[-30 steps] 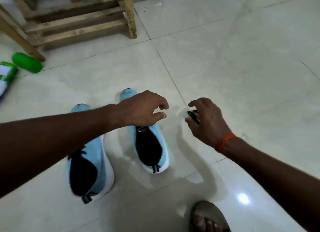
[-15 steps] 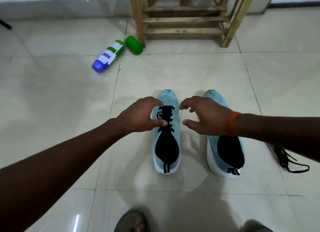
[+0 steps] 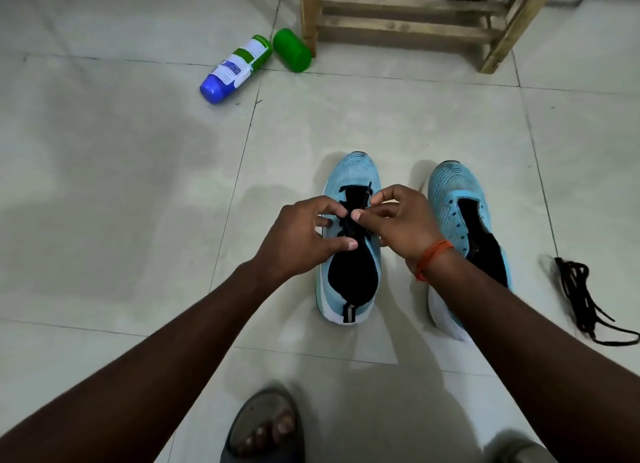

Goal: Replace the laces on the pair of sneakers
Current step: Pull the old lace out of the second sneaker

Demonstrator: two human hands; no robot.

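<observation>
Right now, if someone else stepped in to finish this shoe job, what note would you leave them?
Hands: left hand and right hand both pinch the black lace on the laced sneaker.
Things: the unlaced sneaker stands beside it; a loose lace lies on the floor beyond.
Done: one sneaker has no lace.
Left: finish this lace, then lace the other. I cannot tell whether the loose lace is old or new.
</observation>
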